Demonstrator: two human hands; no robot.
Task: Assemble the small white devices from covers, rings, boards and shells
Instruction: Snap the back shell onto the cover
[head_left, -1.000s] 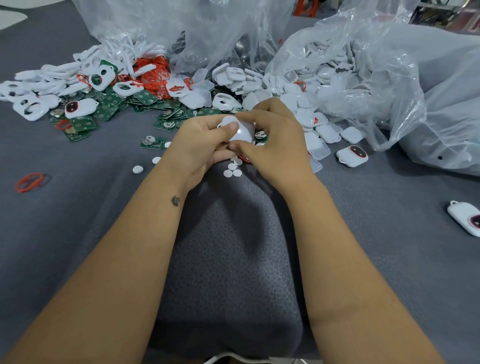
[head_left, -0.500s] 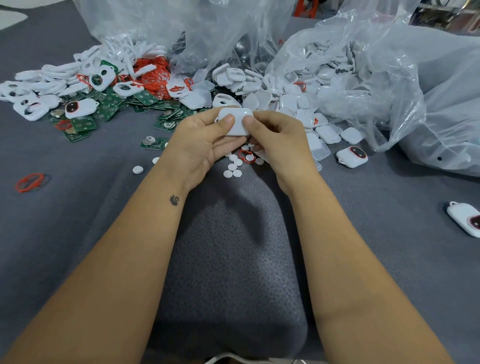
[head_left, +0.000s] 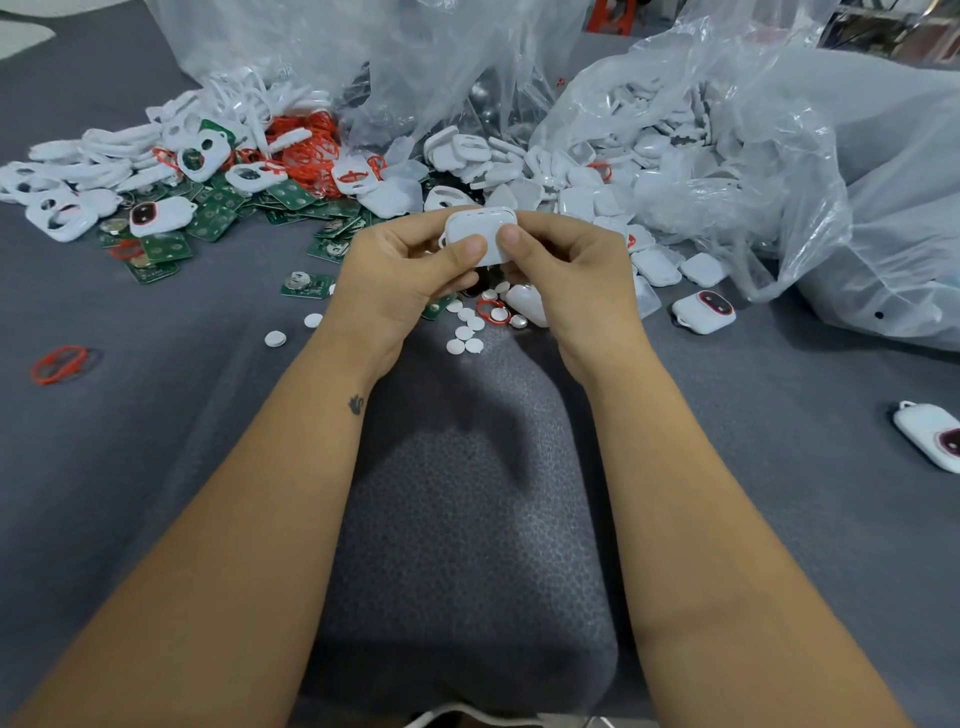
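Observation:
A small white device (head_left: 480, 231) is held up above the grey cloth, its plain back toward me. My left hand (head_left: 400, 275) grips its left side with the thumb pressed on the back. My right hand (head_left: 566, 270) grips its right side, thumb beside the left one. Below the hands lie several white round discs (head_left: 465, 332), a red ring (head_left: 491, 312) and a white shell (head_left: 527, 306). Green boards (head_left: 213, 221), white covers (head_left: 62, 218) and red rings (head_left: 306, 150) are heaped at the back left.
Clear plastic bags (head_left: 727, 156) full of white shells stand at the back and right. Finished devices lie at the right (head_left: 704, 310), the far right edge (head_left: 930, 434) and back left (head_left: 158, 215). A loose red ring (head_left: 57, 364) and a board (head_left: 306, 285) lie on the grey cloth (head_left: 156, 441).
Both hands have lifted the white device up and away from the cloth, and the thumbs now press side by side on its back. The discs and red ring below are uncovered.

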